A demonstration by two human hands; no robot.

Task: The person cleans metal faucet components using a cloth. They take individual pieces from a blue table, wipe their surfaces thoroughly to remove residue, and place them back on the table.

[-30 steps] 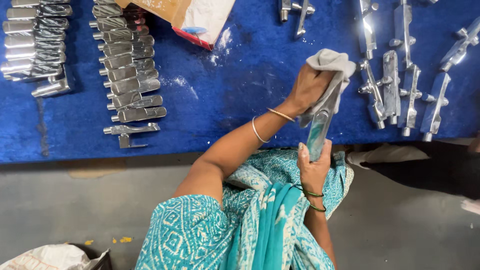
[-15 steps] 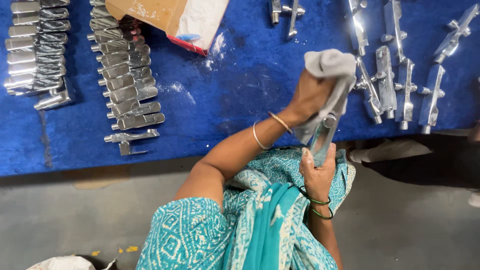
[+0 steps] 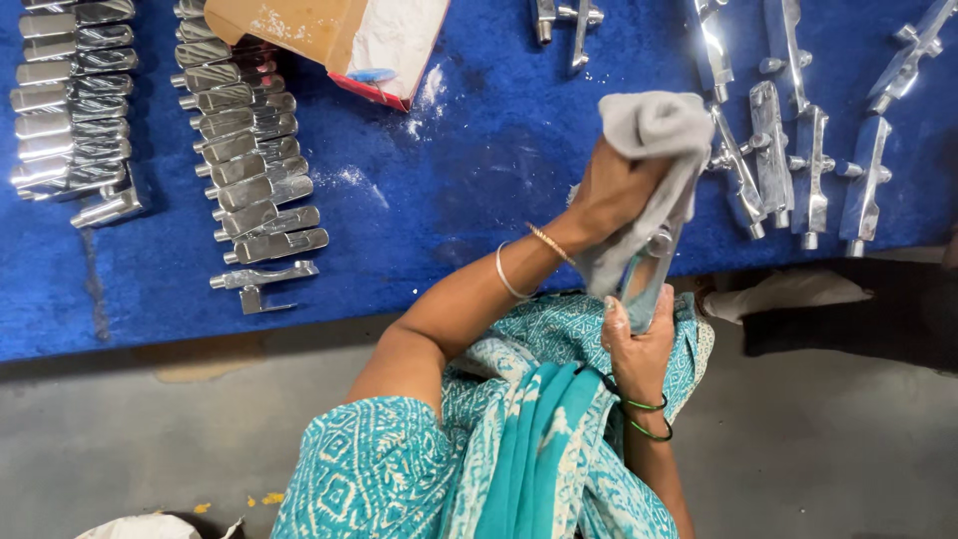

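Fingers (image 3: 627, 317) clasping metal handle (image 3: 649, 271) upright, long axis toward table, cloth (image 3: 654, 135) over top

The crumpled grey cloth (image 3: 654, 130) covers the upper half of the shiny metal fitting (image 3: 644, 279); the torn brown cardboard box (image 3: 319, 30) is cut off at the frame's top edge.

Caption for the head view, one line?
Left hand rubs a grey cloth over a shiny metal part held by right hand.

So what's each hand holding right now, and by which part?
The right hand grips a shiny metal fitting by its lower end. The left hand clutches a bunched grey cloth, pressed over the fitting's upper part.
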